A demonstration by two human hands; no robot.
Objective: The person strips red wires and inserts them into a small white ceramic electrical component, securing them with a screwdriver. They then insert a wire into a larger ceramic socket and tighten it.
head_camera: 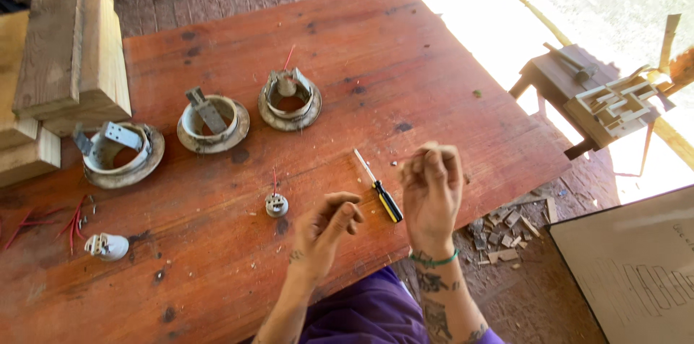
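My left hand (pixel 327 227) hovers above the red wooden table (pixel 405 48) with its fingers curled in and nothing visible in them. My right hand (pixel 431 188) is raised beside it, fingertips bunched together; whether something tiny sits between them is unclear. A screwdriver (pixel 379 186) with a black and yellow handle lies on the table between the two hands. A small white lamp socket (pixel 276 204) with a red wire lies just left of my left hand.
Three round metal lamp housings (pixel 119 152) (pixel 212 122) (pixel 290 98) sit in a row across the table. Another white socket (pixel 107 246) and red wire bits (pixel 72 220) lie at the left. Stacked timber blocks (pixel 69 51) stand at the back left. A small wooden bench (pixel 589 95) stands at the right.
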